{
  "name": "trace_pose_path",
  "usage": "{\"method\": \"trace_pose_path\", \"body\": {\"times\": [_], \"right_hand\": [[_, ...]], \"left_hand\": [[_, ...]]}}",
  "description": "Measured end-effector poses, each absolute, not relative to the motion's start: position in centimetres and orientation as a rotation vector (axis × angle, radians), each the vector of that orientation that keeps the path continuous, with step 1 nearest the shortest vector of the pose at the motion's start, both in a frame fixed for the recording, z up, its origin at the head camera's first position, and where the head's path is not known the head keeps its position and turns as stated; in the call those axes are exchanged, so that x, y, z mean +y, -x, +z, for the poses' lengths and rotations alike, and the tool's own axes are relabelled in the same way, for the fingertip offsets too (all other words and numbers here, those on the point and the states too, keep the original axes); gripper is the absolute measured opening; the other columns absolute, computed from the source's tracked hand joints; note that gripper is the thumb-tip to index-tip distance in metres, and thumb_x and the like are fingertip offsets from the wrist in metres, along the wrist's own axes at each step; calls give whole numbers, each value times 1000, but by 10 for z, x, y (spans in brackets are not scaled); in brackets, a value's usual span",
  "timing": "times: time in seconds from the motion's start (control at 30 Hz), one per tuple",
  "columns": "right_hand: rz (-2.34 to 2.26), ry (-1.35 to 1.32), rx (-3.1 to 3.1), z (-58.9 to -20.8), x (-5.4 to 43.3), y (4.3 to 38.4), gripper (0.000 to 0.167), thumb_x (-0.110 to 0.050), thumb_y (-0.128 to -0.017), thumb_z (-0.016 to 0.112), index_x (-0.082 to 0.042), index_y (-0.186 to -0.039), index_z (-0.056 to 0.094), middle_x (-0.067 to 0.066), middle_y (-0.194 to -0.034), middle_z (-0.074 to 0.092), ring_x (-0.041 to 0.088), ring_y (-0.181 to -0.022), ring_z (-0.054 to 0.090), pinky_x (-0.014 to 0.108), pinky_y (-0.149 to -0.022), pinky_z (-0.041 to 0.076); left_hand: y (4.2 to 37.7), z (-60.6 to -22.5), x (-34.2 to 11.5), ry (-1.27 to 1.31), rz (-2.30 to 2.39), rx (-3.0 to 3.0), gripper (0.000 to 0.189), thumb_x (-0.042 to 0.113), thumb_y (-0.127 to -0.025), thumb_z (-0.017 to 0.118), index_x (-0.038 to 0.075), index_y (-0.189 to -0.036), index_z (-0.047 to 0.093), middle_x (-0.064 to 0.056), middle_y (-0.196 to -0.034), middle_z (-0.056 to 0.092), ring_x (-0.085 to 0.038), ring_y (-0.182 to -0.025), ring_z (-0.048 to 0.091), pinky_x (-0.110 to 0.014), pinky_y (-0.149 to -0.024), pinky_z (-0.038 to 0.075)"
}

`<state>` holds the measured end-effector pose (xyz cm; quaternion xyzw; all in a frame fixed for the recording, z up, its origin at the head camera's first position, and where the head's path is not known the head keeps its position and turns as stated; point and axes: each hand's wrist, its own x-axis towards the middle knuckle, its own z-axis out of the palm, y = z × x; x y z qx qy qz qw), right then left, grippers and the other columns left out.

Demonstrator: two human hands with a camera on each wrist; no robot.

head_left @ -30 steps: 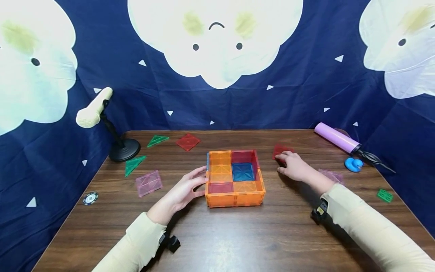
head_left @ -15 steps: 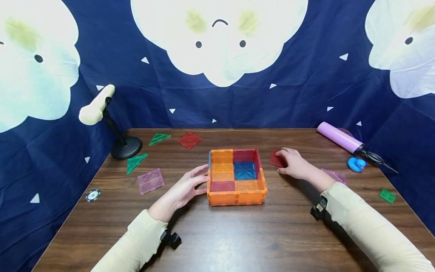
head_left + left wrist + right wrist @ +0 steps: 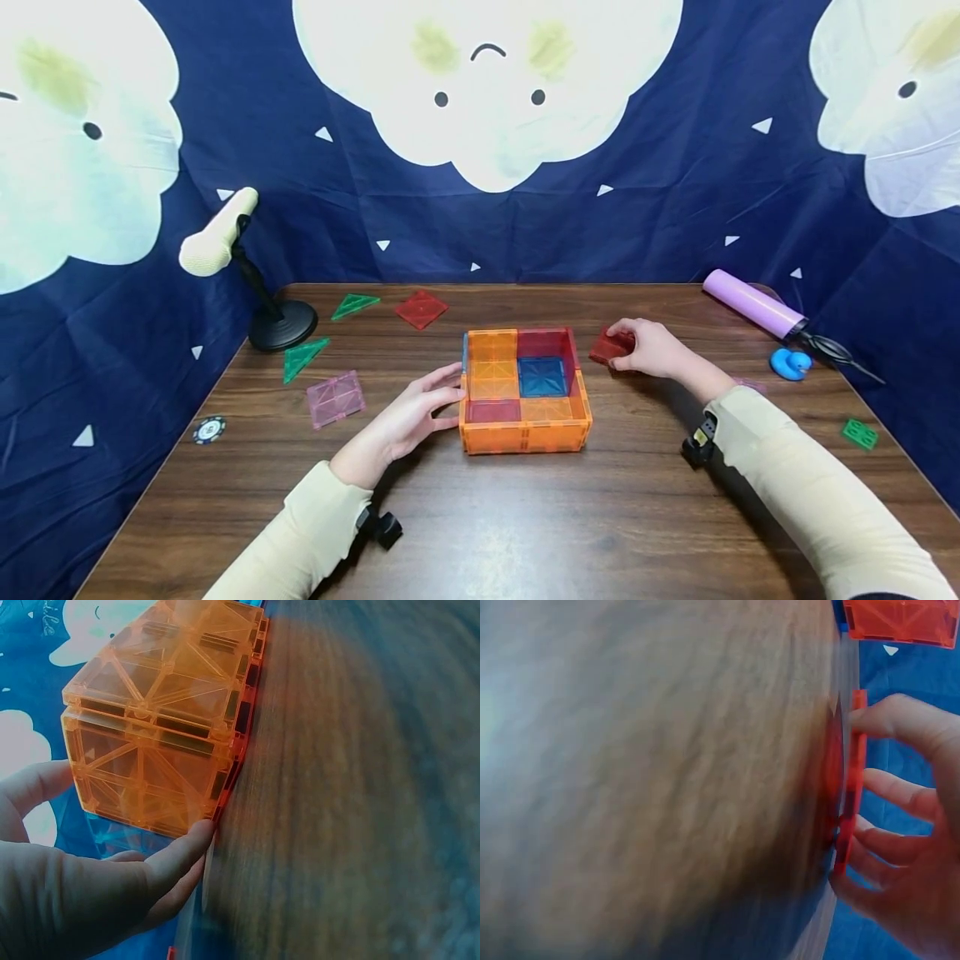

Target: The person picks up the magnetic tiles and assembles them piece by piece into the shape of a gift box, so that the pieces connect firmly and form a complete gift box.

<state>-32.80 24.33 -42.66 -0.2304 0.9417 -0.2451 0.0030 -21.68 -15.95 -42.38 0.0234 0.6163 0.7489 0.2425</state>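
An open-topped box of translucent magnetic tiles (image 3: 525, 437), with orange front walls and red, orange and blue parts, sits mid-table. At its left side, my left hand (image 3: 416, 412) touches the wall with spread fingertips. In the left wrist view, a fingertip (image 3: 199, 831) lies at the lower edge of the orange wall (image 3: 146, 772). My right hand (image 3: 651, 348) pinches a red square magnetic tile (image 3: 604, 347) to the right of the box. The right wrist view shows that tile (image 3: 853, 780) edge-on between thumb and fingers, close over the tabletop.
Left of the box lie two green triangular tiles (image 3: 302, 358), a red square tile (image 3: 422, 309), a purple square tile (image 3: 335, 400) and a poker chip (image 3: 209, 430). A black stand (image 3: 282, 325) is behind. Rightward are a purple cylinder (image 3: 752, 305), blue duck (image 3: 790, 364) and green brick (image 3: 859, 434).
My right hand has taken hold of the red tile and drawn it slightly left, toward the box. My left hand stays against the box.
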Motion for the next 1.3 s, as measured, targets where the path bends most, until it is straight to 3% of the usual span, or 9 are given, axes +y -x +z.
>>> {"method": "trace_pose_path", "body": {"times": [0.3, 0.67, 0.87, 1.3], "right_hand": [[-1003, 626, 2961, -393, 217, 337, 51, -20, -86, 82, -1, -129, 63, 22, -116, 68, 34, -101, 63, 50, -90, 49], [-936, 1083, 2864, -353, 142, 322, 54, -27, -80, 84, -8, -127, 66, 12, -123, 68, 27, -104, 61, 44, -92, 49], [-827, 1220, 2763, -350, 104, 310, 54, -25, -80, 84, -8, -127, 66, 11, -125, 66, 27, -108, 58, 43, -93, 49], [-698, 1197, 2674, -361, 71, 298, 57, -23, -82, 85, -11, -133, 62, 8, -129, 62, 27, -117, 53, 42, -96, 51]], "left_hand": [[216, -426, -158, -46, 2047, 1677, 75, 11, -98, 59, 6, -162, 21, -18, -165, 22, -37, -145, 34, -54, -112, 37], [217, -424, -161, -102, 2050, 1653, 75, 9, -99, 57, 7, -163, 19, -19, -165, 22, -38, -145, 32, -56, -112, 35], [217, -425, -163, -117, 2048, 1643, 74, 9, -99, 57, 7, -163, 19, -19, -165, 22, -39, -146, 31, -57, -113, 34], [217, -425, -162, -124, 2046, 1641, 73, 9, -99, 56, 6, -163, 20, -18, -164, 25, -39, -146, 30, -57, -113, 34]]}}
